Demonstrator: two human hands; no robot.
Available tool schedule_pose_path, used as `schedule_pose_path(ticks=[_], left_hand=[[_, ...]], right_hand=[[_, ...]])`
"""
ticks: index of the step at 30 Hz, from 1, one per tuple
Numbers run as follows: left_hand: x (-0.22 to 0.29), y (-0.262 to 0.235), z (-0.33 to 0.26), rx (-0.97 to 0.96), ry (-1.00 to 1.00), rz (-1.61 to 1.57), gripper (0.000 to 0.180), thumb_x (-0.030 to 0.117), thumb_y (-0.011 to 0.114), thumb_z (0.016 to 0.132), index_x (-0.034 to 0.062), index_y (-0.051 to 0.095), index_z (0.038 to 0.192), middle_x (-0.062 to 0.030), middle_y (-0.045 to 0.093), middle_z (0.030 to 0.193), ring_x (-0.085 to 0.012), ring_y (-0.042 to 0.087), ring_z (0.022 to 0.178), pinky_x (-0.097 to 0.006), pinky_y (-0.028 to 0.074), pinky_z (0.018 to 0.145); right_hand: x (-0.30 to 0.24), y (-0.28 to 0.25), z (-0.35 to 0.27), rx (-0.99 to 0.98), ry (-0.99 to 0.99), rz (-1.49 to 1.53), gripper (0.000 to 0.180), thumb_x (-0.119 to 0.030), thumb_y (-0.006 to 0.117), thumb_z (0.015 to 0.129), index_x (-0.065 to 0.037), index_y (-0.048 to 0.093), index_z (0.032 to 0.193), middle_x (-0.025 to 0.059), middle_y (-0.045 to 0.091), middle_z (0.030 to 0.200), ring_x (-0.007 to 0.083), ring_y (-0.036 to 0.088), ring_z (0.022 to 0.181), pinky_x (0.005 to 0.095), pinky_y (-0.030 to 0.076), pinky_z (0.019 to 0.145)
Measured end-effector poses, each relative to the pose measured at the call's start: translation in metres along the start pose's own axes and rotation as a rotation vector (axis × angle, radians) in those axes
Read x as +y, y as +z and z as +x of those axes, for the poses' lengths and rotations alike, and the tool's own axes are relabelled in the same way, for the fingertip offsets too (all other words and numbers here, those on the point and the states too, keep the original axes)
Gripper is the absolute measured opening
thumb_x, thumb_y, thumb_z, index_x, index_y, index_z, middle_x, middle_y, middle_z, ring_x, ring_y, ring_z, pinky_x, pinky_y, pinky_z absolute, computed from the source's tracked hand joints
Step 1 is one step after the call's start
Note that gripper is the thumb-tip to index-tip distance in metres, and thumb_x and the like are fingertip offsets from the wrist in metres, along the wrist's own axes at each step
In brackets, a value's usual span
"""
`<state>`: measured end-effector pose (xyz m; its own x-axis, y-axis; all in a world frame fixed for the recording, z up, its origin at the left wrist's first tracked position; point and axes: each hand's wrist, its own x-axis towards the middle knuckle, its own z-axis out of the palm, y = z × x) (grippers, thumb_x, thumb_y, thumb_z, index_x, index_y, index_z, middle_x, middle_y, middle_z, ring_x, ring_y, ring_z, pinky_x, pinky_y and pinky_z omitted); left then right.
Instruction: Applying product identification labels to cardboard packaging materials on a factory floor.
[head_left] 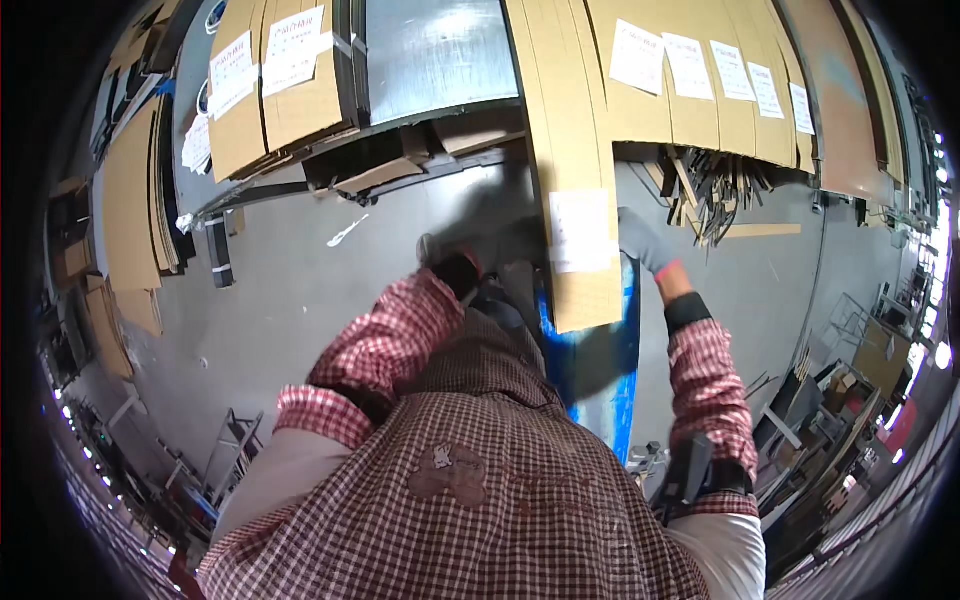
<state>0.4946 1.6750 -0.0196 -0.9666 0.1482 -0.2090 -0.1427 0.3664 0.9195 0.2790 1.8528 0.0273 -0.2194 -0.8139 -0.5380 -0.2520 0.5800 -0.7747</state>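
Note:
A long brown cardboard strip runs from the work surface toward me, its near end sticking out past the edge. A white printed label is stuck near that end. My right hand, in a grey glove, is closed at the strip's right edge, its fingertips partly hidden there. On the opposite edge my left hand, also gloved, grips the strip in deep shadow, its fingers hard to make out. Below the strip's near end is a scuffed blue surface, close to my body.
Labelled cardboard stacks stand to the left and right. A grey metal sheet lies between the left stack and the strip. Thin offcuts are piled beneath the right stack. White scrap lies on the grey floor.

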Motion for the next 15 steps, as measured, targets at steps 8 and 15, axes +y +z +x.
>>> schedule_pose_path(ticks=[8, 15], left_hand=[[-0.04, 0.011, 0.018, 0.001, 0.037, -0.397, 0.035, 0.015, 0.056, 0.093, 0.0036, 0.056, 0.126, -0.0068, 0.063, 0.113, -0.0188, 0.06, 0.099, -0.033, 0.048, 0.087], [-0.014, 0.005, -0.047, 0.202, 0.293, -0.637, 0.034, 0.023, 0.063, 0.09, 0.006, 0.061, 0.119, -0.0082, 0.065, 0.11, -0.0234, 0.064, 0.1, -0.038, 0.051, 0.084]], right_hand=[[-0.148, 0.041, -0.073, 0.717, 0.166, 0.04, 0.094, -0.037, 0.08, 0.072, 0.004, 0.034, 0.143, 0.0347, 0.043, 0.135, 0.0398, 0.046, 0.124, 0.0469, 0.041, 0.101], [-0.117, 0.111, -0.072, 0.726, 0.098, -0.552, 0.108, -0.044, 0.081, 0.065, 0.005, 0.027, 0.145, 0.0419, 0.03, 0.14, 0.0546, 0.031, 0.129, 0.055, 0.027, 0.109]])
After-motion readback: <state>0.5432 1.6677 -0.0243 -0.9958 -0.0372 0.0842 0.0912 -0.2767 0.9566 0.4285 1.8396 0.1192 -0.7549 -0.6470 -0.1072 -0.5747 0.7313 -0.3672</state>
